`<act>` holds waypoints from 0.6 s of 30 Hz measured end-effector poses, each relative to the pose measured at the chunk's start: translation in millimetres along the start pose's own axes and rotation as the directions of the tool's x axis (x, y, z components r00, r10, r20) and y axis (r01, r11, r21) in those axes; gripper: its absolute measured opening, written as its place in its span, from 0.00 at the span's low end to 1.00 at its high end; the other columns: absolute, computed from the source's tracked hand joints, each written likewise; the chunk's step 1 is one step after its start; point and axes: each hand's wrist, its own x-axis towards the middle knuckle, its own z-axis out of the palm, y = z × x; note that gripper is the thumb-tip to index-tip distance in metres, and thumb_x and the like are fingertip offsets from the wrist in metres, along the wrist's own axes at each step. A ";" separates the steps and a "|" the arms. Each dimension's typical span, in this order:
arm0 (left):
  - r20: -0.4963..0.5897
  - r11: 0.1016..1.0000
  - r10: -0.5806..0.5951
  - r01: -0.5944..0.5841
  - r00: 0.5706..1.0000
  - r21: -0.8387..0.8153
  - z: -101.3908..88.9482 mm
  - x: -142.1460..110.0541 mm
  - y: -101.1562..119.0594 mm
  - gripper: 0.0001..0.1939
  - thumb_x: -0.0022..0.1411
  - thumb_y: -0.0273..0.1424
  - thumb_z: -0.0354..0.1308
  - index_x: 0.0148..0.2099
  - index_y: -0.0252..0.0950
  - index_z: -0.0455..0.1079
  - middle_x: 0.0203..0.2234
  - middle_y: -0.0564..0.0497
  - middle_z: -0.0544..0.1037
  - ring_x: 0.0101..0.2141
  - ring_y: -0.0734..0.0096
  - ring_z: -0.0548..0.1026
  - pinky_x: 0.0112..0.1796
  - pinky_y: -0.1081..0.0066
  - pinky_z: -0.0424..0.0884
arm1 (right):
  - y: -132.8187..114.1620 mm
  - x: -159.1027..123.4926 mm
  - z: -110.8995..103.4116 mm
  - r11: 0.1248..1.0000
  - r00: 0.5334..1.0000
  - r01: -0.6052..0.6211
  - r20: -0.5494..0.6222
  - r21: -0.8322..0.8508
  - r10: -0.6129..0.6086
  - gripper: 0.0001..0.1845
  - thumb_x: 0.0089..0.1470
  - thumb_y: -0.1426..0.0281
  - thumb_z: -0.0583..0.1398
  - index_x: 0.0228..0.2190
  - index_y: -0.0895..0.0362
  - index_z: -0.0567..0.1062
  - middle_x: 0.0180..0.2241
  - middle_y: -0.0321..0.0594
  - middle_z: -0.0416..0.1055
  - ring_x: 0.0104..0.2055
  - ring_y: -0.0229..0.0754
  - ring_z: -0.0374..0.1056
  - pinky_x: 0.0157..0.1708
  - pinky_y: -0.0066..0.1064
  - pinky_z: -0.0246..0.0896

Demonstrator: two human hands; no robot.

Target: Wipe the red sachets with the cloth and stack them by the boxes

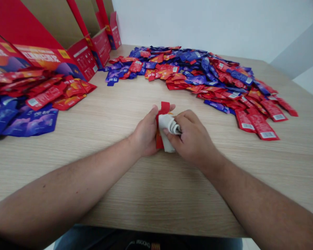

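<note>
One red packet [158, 139] lies in the left hand [147, 133], which is half curled around it, near the middle of the tabletop [151, 198] and between the two forearms. The right hand [191, 137] pinches one folded white cloth [165, 125], thumb against fingers, and the cloth overlaps the packet's front.

By the far edge, a broad heap [190, 71] of red and blue packets curves towards the right edge; they overlap too much to count. Three red packets at its near right end each show a white barcode label [268, 134]. Two groups lie by the left edge: a red pile [44, 86] and, on its near side, a blue pile [32, 119], neither countable. White characters mark the blue packets, too blurred to read.

At the far left corner stand at least three open cardboard boxes [85, 62], red outside and brown inside; one bears large white Chinese characters and a yellow label [64, 53], the small print illegible. Below the near edge, "CHOOSE" can be read on a dark garment [130, 239].
</note>
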 end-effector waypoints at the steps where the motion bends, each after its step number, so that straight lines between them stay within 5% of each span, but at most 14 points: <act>1: -0.002 1.000 -0.005 0.005 1.000 -0.001 2.0 0.3 -1.6 0.28 0.75 0.47 0.42 0.63 0.38 0.70 0.42 0.45 0.83 0.43 0.58 0.81 0.48 0.58 0.76 | 1.3 0.9 -0.9 1.000 0.998 -0.027 -0.052 -0.012 0.026 0.05 0.61 0.67 0.61 0.39 0.54 0.74 0.38 0.45 0.70 0.43 0.50 0.68 0.46 0.44 0.69; 6: 0.011 0.998 -0.029 0.029 1.000 0.061 5.7 -0.7 -7.8 0.29 0.75 0.48 0.40 0.56 0.35 0.74 0.36 0.45 0.83 0.37 0.61 0.82 0.39 0.64 0.78 | 7.2 6.0 -8.6 0.999 0.998 0.039 -0.054 -0.031 -0.040 0.08 0.63 0.64 0.60 0.42 0.54 0.74 0.40 0.45 0.70 0.46 0.52 0.67 0.48 0.46 0.67; 12: 0.049 0.973 -0.123 0.111 0.991 0.205 -0.9 -3.1 -9.9 0.29 0.74 0.50 0.43 0.52 0.34 0.75 0.29 0.44 0.81 0.27 0.65 0.79 0.30 0.68 0.75 | 24.8 13.4 -16.5 0.993 0.970 -0.095 -0.230 -0.076 0.075 0.10 0.64 0.59 0.59 0.40 0.53 0.72 0.39 0.45 0.70 0.48 0.56 0.66 0.49 0.50 0.64; 18: -0.029 0.999 -0.013 0.014 0.999 0.048 3.4 0.3 -7.7 0.26 0.76 0.44 0.41 0.57 0.35 0.74 0.35 0.45 0.82 0.35 0.61 0.81 0.39 0.64 0.77 | 1.9 3.2 -3.5 1.000 0.998 -0.013 -0.061 -0.011 0.012 0.06 0.63 0.65 0.60 0.40 0.54 0.73 0.40 0.45 0.70 0.46 0.51 0.67 0.48 0.44 0.67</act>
